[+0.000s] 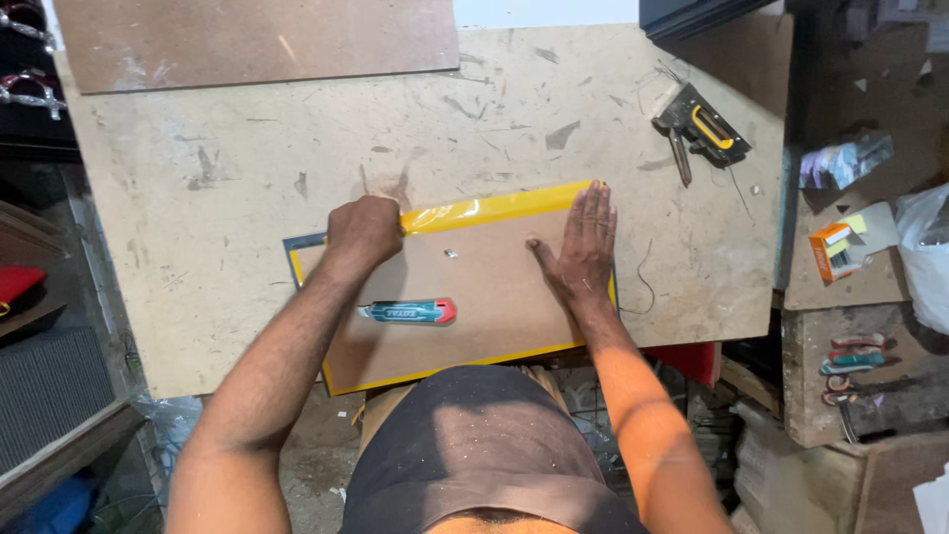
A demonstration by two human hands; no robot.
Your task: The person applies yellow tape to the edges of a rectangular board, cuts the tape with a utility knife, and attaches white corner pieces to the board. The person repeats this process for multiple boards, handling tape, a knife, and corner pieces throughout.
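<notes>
Yellow tape point(494, 209): left end hidden under left hand point(364, 229); right hand point(583, 247) flat.

L fist point(364, 229) hides yellow tape point(494, 208) end; scissors point(848, 368) at R too blurry.

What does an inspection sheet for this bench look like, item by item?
Surface: scuffed fibreboard bench.
Job's things: brown board with yellow tape along its far edge.
Clutter: teal knife on the board; staple gun far right; orange box; scissors.
Grippers: left hand gripping the tape's end; right hand flat on the board.
Cables: thin wire by the board's right edge.
Surroundings: second board at the far edge, cluttered side shelf.
</notes>
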